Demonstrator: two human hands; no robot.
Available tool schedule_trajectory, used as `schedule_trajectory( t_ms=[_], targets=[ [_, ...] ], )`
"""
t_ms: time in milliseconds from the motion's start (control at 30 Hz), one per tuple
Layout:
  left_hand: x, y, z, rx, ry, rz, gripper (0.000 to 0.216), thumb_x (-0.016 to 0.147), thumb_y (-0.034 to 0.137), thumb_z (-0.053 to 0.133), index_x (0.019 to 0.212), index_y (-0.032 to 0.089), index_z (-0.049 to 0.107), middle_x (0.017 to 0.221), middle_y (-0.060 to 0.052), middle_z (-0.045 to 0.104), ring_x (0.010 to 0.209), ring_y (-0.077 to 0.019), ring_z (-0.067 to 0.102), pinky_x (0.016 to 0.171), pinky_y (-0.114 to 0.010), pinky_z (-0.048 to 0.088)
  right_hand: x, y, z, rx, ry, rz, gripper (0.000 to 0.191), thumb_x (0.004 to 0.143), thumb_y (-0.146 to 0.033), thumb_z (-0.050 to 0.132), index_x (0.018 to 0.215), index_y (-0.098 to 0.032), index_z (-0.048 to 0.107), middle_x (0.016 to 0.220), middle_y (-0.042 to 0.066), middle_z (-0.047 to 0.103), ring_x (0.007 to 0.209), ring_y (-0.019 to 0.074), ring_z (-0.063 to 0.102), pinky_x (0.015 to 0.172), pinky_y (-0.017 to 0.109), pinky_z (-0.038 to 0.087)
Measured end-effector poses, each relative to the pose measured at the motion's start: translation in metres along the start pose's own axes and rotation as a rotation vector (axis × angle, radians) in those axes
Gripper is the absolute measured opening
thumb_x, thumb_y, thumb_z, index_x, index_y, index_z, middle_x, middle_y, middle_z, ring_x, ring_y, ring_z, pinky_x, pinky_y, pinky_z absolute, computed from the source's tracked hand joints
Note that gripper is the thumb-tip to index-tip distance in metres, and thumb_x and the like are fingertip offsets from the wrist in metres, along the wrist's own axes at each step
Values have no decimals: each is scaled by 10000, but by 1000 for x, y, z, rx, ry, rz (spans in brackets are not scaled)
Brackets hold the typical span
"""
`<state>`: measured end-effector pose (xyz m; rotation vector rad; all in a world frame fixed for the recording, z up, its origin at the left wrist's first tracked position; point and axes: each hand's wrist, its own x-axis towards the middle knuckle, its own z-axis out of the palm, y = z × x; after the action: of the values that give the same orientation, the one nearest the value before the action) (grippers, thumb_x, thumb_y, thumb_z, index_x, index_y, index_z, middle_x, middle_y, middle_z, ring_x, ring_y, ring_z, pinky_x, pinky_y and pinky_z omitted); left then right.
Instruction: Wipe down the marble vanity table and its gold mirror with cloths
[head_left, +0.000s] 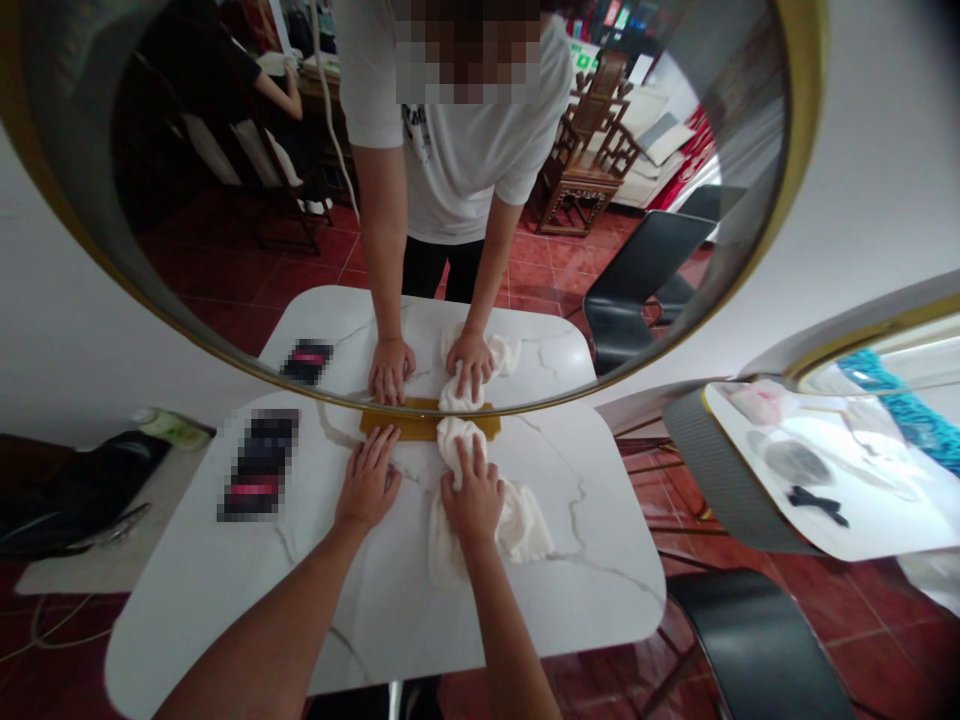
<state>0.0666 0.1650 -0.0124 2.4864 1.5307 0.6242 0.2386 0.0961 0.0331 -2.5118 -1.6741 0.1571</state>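
Nearest the camera, our two bare forearms come in from 6 o'clock over the white marbled counter. Our right hand lies palm down on a white cloth, its fingers spread along the top; whether this grip pinches any of the fabric, we cannot tell. Our left hand holds nothing that we can see: it rests wide and flat, fingertips at the near edge of a gold-coloured plate.

The key relation is this: the cloth sits directly under the right hand, which is clearly the nearer one, while from the left hand it lies apart, towards 3 o'clock. Its long axis runs roughly from 5 to 11 o'clock; the bunched narrow end crosses the plate at 12 o'clock, and loose folds spread at 4 and 7. Just beyond stands a mirror. A blurred dark item lies on the counter at the left hand's 9 o'clock.
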Motion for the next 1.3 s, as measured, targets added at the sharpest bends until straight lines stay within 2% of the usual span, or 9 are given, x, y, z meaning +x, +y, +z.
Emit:
schedule_trajectory(
  t_ms=[133,267,400,667,833,967,1200,1300],
  targets=[
    [0,-1,1,2,9,-2,635,824,178,400,1441,219,252,1473,-42,331,1381,-231,233,1121,-433,201,4,30,-6,-42,16,77,621,876,-333,425,1444,-381,179,1531,-32,140,1031,236,472,784,350,371],
    [0,0,1,5,8,-7,636,824,182,407,1440,215,252,1475,-41,327,1381,-232,232,1125,-430,195,4,35,-6,-71,25,94,612,879,-330,420,1445,-370,191,1532,-23,136,1032,242,470,790,362,364],
    [0,1,1,0,8,-9,636,822,193,411,1438,219,257,1475,-38,327,1382,-231,228,1128,-425,187,1,18,-4,-63,31,26,621,876,-314,425,1449,-361,188,1536,-19,113,1030,247,468,806,374,357],
    [-2,-4,4,24,-24,19,642,806,214,436,1425,158,273,1483,-79,305,1389,-249,202,1125,-443,175,0,-41,8,20,-27,-179,664,842,-340,496,1440,-372,211,1538,-18,97,1042,266,456,832,412,357],
    [-3,-6,6,26,-19,31,615,802,204,434,1402,141,316,1476,-93,317,1389,-256,204,1120,-447,187,1,-50,9,57,-32,-214,651,846,-343,490,1436,-382,217,1537,-27,106,1052,264,454,826,410,364],
    [-2,-4,3,27,-22,25,644,805,206,432,1428,168,271,1478,-76,316,1385,-250,215,1119,-445,186,2,-35,9,35,-10,-198,678,832,-330,502,1438,-389,204,1535,-39,111,1051,260,452,832,403,362],
    [0,-2,0,21,-19,13,654,814,192,422,1442,198,241,1482,-54,311,1383,-239,223,1124,-434,183,6,25,0,-46,32,-7,639,859,-309,458,1439,-386,201,1529,-36,147,1038,248,460,809,375,358],
    [0,-1,0,25,-19,2,651,814,194,429,1440,197,251,1484,-54,308,1382,-236,226,1124,-422,190,7,40,-3,-69,38,42,621,862,-314,450,1437,-376,222,1526,-27,163,1036,248,462,790,367,358]
  ],
)
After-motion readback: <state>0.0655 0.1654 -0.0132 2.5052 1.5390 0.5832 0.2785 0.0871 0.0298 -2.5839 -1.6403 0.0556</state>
